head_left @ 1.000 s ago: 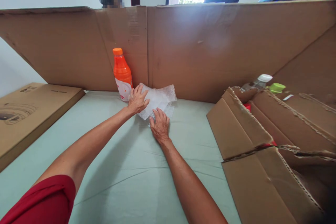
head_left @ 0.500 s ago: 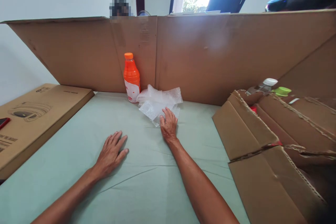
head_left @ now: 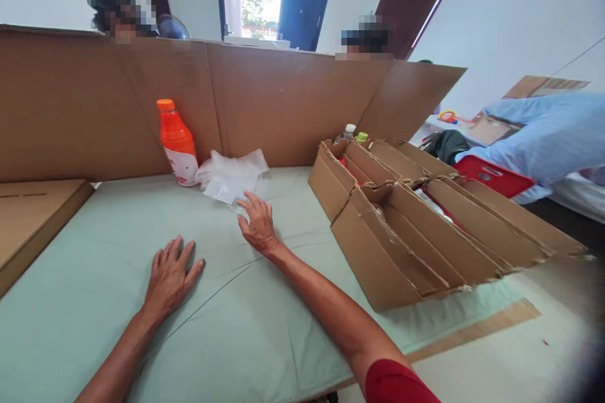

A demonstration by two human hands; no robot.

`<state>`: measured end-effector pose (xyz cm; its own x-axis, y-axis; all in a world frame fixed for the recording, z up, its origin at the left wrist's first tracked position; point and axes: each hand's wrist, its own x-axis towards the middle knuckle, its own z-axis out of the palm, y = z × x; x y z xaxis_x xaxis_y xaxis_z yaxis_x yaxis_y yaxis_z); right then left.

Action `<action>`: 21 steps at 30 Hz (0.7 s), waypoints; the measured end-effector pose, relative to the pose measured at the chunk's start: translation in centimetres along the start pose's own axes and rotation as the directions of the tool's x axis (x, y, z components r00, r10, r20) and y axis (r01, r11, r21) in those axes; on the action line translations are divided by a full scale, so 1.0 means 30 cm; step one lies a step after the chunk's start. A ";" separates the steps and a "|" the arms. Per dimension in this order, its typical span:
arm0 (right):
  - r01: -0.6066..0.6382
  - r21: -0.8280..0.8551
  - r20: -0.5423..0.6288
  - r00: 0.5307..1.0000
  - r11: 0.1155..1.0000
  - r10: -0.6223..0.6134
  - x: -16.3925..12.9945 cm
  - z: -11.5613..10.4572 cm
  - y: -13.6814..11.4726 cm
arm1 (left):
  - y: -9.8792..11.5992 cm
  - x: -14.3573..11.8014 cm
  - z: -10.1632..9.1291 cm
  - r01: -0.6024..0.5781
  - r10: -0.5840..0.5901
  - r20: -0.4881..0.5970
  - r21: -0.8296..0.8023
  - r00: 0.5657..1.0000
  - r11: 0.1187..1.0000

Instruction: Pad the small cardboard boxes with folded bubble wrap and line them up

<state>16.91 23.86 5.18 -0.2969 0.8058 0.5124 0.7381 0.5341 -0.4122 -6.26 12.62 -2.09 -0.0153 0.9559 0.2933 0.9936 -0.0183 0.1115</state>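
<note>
- Currently, my left grip (head_left: pixel 169 276) is spread at the lower left of the frame, palm down over the green cloth-covered counter (head_left: pixel 222 334), fingers apart and holding nothing.
- My right grip (head_left: pixel 258 221) sits near the center, fingers loosely curled and apart, clamped on nothing; its fingertips reach the near edge of the bubble wrap (head_left: pixel 229 175), though I can't tell whether they touch.
- That wrap lies in a crumpled, translucent heap just left of center.
- Directly left of it I see an orange bottle (head_left: pixel 176 145) upright, with an orange cap and a pale label.
- Behind both, a cardboard panel (head_left: pixel 278 107) spans the frame from the left edge to right of center.
- At the right, I have a divided cardboard box (head_left: pixel 373 258); a white-capped bottle (head_left: pixel 350 129) pokes up at its far end.
- A flat carton (head_left: pixel 38 214) lies at the left edge.
</note>
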 end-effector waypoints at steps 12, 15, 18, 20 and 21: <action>0.164 -0.469 -0.077 0.971 0.868 -0.226 -0.301 -0.596 0.113 | 0.384 -0.211 -0.134 -0.299 0.386 0.295 -0.300 0.874 0.906; 0.127 -0.667 -0.083 0.966 0.734 -0.243 -0.323 -0.722 0.161 | 0.461 -0.268 -0.149 -0.394 0.537 0.282 -0.434 0.795 0.810; 0.053 -0.817 -0.055 0.984 0.574 -0.170 -0.343 -0.813 0.199 | 0.504 -0.305 -0.172 -0.437 0.621 0.257 -0.518 0.740 0.735; 0.004 -0.852 -0.024 0.999 0.524 -0.047 -0.354 -0.849 0.222 | 0.520 -0.325 -0.185 -0.446 0.645 0.246 -0.547 0.723 0.708; -0.032 -0.847 -0.020 0.999 0.530 0.029 -0.359 -0.860 0.231 | 0.525 -0.335 -0.191 -0.449 0.652 0.242 -0.555 0.718 0.700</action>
<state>40.86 12.28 16.25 -0.2635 0.8154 0.5154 0.9141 0.0404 0.4035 8.91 1.06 2.16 0.6641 0.7457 0.0537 0.6404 -0.6045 0.4738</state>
